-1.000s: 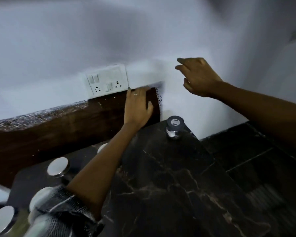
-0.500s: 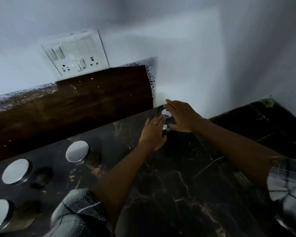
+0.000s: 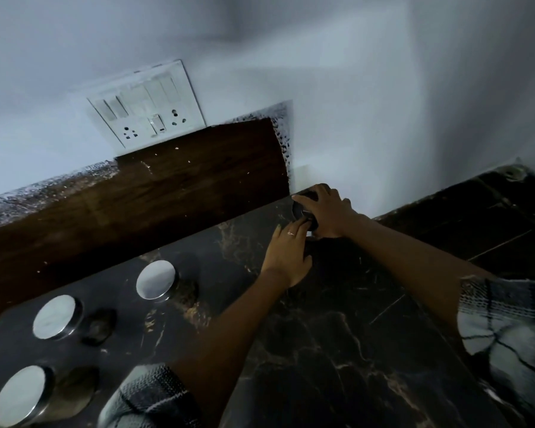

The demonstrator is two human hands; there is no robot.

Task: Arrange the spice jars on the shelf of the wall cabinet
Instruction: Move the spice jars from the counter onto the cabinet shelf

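Note:
A small spice jar with a dark lid (image 3: 300, 208) stands at the back corner of the dark marble counter (image 3: 337, 335), by the white wall. My right hand (image 3: 328, 211) covers the jar from above, its fingers curled round the lid. My left hand (image 3: 288, 251) lies flat on the counter just in front, its fingertips touching the jar's base. Three jars with shiny steel lids stand at the left: one (image 3: 156, 279) nearer the middle, one (image 3: 56, 316) further left, one (image 3: 22, 393) at the front left. No wall cabinet shelf is in view.
A brown wooden backsplash (image 3: 136, 205) runs along the wall behind the counter. A white switch and socket plate (image 3: 145, 115) sits above it. A lower dark tiled surface (image 3: 491, 223) lies to the right of the counter.
My right hand has come down from the wall onto the dark-lidded jar and closed round it. My left hand has left the backsplash and now rests by the jar.

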